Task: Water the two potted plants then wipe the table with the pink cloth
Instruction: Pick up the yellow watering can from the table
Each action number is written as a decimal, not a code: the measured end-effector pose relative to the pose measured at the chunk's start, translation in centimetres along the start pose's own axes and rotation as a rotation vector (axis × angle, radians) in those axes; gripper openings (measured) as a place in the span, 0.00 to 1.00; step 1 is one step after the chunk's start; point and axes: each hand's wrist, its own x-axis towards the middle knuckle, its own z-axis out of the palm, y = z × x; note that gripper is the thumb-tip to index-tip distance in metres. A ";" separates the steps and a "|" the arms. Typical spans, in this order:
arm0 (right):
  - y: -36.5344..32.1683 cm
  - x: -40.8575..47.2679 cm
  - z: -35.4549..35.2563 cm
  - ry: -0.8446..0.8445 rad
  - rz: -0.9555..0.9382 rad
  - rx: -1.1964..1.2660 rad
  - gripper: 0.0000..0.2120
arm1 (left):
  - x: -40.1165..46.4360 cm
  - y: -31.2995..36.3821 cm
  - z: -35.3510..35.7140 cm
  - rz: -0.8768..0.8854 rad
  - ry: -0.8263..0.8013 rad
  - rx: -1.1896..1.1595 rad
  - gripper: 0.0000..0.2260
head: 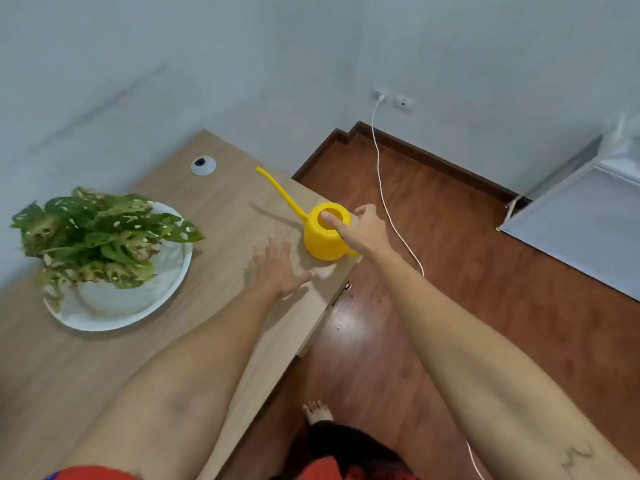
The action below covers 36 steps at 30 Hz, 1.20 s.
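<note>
A yellow watering can [323, 242] with a long thin spout stands on the wooden table [225, 209], close to its right edge. My right hand [363, 230] is over the can's handle side. Its thumb reaches across the top opening, its fingers are apart, and it grips nothing. My left hand [277, 268] lies flat on the table just left of the can, fingers spread. A potted plant [97, 233] with holed green leaves sits in a white round pot [138, 303] at the left. No pink cloth or second plant is in view.
A round white cable grommet [203, 165] is set in the table near the wall. A white cable [381, 188] runs from a wall socket down over the brown wooden floor. A white appliance [588, 216] stands at the right. My bare foot [317, 412] is below the table edge.
</note>
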 end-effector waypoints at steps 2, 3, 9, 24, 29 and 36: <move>0.5 0.0 0.5 0.021 0.013 0.046 0.39 | -0.2 -0.3 1.4 -0.034 0.009 0.018 0.48; 0.9 -0.1 0.8 0.024 0.008 0.062 0.37 | -0.1 -0.8 2.7 -0.048 0.008 0.039 0.49; 2.7 0.7 1.6 0.051 0.000 0.110 0.32 | -0.2 -1.9 7.3 -0.043 0.064 0.059 0.54; 5.6 1.1 3.7 0.119 -0.108 0.247 0.20 | 0.6 -1.9 8.1 -0.065 0.026 0.060 0.54; 5.5 -0.3 4.2 0.125 -0.069 0.283 0.25 | 0.8 -1.9 7.9 -0.060 0.002 0.050 0.54; 4.3 -3.8 4.2 0.122 -0.173 0.366 0.22 | 0.2 -3.1 6.1 0.008 0.007 0.003 0.52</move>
